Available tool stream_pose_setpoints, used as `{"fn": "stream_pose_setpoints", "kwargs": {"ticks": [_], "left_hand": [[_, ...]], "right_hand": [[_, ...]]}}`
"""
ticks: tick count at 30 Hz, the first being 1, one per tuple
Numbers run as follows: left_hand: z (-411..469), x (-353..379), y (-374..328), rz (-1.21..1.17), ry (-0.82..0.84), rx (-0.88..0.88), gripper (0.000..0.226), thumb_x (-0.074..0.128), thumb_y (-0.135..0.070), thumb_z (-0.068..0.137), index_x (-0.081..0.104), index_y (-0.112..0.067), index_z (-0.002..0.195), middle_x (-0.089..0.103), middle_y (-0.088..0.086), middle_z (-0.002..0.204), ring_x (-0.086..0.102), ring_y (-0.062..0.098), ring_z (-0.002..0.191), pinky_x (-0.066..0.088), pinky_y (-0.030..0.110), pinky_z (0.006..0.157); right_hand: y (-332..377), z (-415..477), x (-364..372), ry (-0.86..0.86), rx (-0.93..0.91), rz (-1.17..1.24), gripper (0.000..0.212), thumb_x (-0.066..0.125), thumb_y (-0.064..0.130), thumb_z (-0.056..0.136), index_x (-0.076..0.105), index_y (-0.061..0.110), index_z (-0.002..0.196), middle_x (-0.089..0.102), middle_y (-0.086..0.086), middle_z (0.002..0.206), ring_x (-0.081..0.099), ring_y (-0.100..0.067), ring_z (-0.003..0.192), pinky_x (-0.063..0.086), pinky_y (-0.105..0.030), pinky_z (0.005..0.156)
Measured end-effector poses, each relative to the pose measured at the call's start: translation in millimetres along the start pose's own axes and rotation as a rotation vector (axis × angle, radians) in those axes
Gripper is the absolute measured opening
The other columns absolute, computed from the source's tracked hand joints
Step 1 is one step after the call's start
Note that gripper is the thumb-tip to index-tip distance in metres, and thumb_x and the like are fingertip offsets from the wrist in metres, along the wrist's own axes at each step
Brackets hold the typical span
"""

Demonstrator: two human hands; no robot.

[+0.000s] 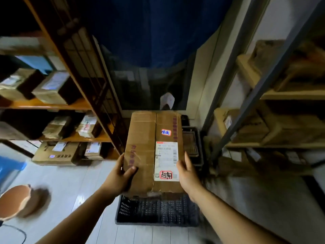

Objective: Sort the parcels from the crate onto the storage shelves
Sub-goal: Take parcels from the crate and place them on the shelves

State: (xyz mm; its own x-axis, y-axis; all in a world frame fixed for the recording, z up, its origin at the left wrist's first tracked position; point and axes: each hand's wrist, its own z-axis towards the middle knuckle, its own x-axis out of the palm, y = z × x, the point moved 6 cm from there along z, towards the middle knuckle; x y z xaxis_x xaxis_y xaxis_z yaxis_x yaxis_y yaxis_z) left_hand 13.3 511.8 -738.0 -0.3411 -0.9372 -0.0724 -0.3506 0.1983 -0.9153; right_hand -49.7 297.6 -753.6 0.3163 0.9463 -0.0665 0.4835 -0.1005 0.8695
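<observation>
Storeroom aisle: a cardboard parcel held at centre hides the far half of the black crate at 6 o'clock, so what lies inside cannot be told. The fingertips of the left hand and the right hand pass out of sight behind the parcel's sides. Print on its white label is too small to read. At 3 o'clock, boxes on the right shelves smear into brown blur. At 8 o'clock a round stool is blurred and cut by the left edge, as is a blue bin at 9 o'clock. Both forearms run off the bottom edge
</observation>
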Motion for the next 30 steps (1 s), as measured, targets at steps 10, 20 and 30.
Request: {"fn": "stream_pose_setpoints", "kwargs": {"ticks": [10,20,30], "left_hand": [[54.9,-29.6,189.8,0.099,-0.016,-0.010,0.063,0.070,-0.059,0.070,0.040,-0.045,0.124,0.060,-0.020,0.117,0.062,0.004,0.105,0.052,0.026,0.086],[104.4,-30.6,316.3,0.216,-0.027,-0.027,0.052,0.060,-0.019,0.090,0.036,-0.032,0.135,0.059,-0.011,0.121,0.060,0.007,0.107,0.050,0.028,0.088],[137.3,-40.4,395.1,0.520,0.034,0.015,0.097,0.074,-0.061,0.063,0.028,-0.032,0.143,0.051,-0.001,0.134,0.056,0.016,0.118,0.049,0.046,0.096]], "right_hand": [[-185.7,82.8,59.8,0.004,0.097,-0.061,0.054,0.035,0.022,0.103,0.011,0.030,0.152,0.041,0.004,0.146,0.047,-0.015,0.126,0.042,-0.021,0.086],[-304.4,143.2,77.4,0.009,0.116,-0.085,0.055,0.037,0.022,0.102,0.014,0.030,0.152,0.046,0.005,0.143,0.053,-0.006,0.103,0.044,-0.007,0.053],[-381.4,172.2,92.2,0.017,0.099,-0.162,0.058,0.039,0.017,0.102,0.013,0.024,0.152,0.045,0.001,0.144,0.050,-0.007,0.103,0.042,-0.003,0.053]]}}
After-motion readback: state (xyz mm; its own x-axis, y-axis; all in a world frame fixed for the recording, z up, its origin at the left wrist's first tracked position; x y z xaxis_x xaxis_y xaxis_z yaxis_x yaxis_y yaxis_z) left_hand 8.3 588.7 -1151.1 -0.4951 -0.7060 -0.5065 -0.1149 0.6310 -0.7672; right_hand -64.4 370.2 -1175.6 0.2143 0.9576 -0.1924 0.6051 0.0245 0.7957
